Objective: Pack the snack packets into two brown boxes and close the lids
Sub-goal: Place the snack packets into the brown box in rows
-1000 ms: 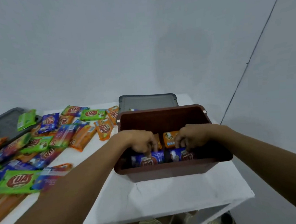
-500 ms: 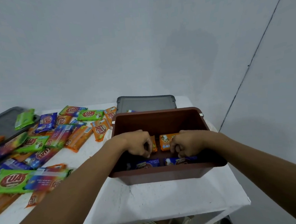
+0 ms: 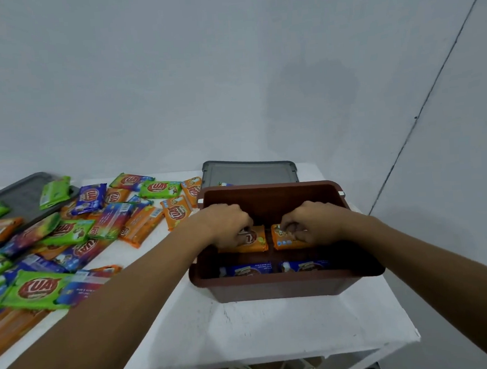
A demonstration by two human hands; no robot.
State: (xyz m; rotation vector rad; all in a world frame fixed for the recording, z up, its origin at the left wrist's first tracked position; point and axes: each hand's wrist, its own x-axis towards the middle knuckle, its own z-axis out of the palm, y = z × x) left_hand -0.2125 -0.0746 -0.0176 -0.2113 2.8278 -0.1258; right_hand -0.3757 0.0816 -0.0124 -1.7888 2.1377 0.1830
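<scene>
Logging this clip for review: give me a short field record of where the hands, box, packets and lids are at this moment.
box: brown box, open, on white table
left hand: inside box, fingers on an orange packet
right hand: inside box, fingers on a second orange packet
near row in box: two blue packets
unpacked: loose packets on table, left of box
lids: grey lid behind box; another grey lid far left

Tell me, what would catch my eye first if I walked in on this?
Two hands, left and right, reach into a brown box at the table's middle, each resting on an orange packet. Blue packets lie nearer the front wall. To the left sprawls a bright heap of loose packets; a grey lid lies behind the box.
</scene>
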